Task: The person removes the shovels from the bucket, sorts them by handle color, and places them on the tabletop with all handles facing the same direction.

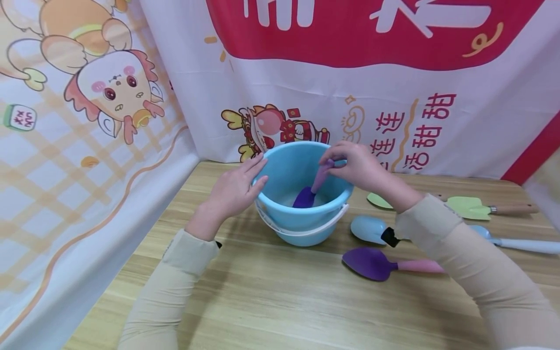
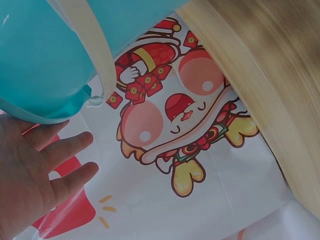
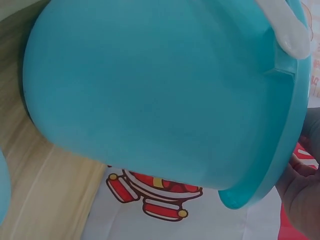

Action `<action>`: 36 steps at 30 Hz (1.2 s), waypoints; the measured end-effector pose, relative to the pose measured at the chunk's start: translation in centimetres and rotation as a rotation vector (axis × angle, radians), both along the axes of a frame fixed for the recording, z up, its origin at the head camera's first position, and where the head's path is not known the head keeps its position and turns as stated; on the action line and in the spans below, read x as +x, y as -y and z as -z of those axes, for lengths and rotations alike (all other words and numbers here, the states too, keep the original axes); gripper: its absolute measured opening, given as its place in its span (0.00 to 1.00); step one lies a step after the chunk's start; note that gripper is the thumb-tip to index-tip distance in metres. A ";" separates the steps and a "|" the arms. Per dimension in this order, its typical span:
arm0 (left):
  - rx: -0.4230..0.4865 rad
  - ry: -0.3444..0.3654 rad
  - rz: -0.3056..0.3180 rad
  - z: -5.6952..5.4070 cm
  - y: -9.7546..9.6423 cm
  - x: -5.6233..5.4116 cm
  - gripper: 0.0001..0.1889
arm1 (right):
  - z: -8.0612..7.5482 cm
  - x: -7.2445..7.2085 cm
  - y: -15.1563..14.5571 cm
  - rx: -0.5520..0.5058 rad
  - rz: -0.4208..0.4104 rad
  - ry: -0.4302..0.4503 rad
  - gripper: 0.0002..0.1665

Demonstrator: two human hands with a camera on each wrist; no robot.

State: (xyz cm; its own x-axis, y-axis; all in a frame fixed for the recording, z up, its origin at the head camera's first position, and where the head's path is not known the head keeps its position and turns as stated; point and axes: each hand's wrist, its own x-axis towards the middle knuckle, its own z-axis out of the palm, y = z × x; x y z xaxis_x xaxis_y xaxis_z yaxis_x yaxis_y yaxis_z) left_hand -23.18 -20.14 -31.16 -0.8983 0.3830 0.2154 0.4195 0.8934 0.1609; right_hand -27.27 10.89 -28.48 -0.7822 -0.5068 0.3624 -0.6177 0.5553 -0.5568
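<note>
A light blue bucket [image 1: 302, 226] stands upright on the wooden table, its white handle [image 1: 306, 232] hanging down at the front. My left hand [image 1: 232, 189] rests on the left side of the bucket's rim, fingers extended. In the left wrist view, the left hand's fingers [image 2: 65, 150] are spread near the rim. Over the right side of the rim, my right hand [image 1: 356, 165] pinches the pink handle of a small garden shovel [image 1: 321, 177]. Its purple blade points down inside the bucket. In the right wrist view the bucket wall hides the shovel, and the right hand [image 3: 302, 195] shows beside the rim.
Right of the bucket lie a purple trowel [image 1: 372, 264] with a pink handle, a light blue scoop [image 1: 368, 229], a green shovel [image 1: 470, 208] with a wooden handle, and a blue-handled tool [image 1: 525, 245]. The right forearm partly covers them. Printed cloth [image 1: 192, 87] hangs behind the table.
</note>
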 end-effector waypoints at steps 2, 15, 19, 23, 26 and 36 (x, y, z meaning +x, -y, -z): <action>0.004 -0.002 -0.001 -0.1 -0.1 0.0 0.33 | 0.0 0.0 0.1 -0.009 -0.005 0.013 0.11; 0.002 0.000 -0.006 0.1 -0.1 0.1 0.33 | 0.0 0.1 0.3 -0.069 0.024 0.179 0.17; 0.004 -0.003 -0.006 0.1 0.0 0.0 0.33 | 0.0 0.1 0.4 -0.100 0.037 0.202 0.17; 0.002 -0.005 -0.009 0.0 0.0 0.0 0.33 | 0.1 0.1 0.6 -0.130 0.036 0.200 0.17; -0.005 0.003 -0.014 -0.1 0.0 0.0 0.34 | 0.4 0.2 0.7 -0.155 0.037 0.181 0.18; 0.010 0.003 -0.004 0.2 -0.1 -0.2 0.33 | 1.1 0.7 0.8 -0.228 0.048 0.132 0.19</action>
State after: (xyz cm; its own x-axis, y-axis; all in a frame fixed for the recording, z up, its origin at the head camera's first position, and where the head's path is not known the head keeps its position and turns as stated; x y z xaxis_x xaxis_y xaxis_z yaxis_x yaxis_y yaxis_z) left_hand -23.36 -20.04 -31.31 -0.9003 0.3777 0.2163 0.4158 0.8932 0.1711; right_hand -26.57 10.11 -29.56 -0.8516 -0.3849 0.3557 -0.5071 0.4336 -0.7449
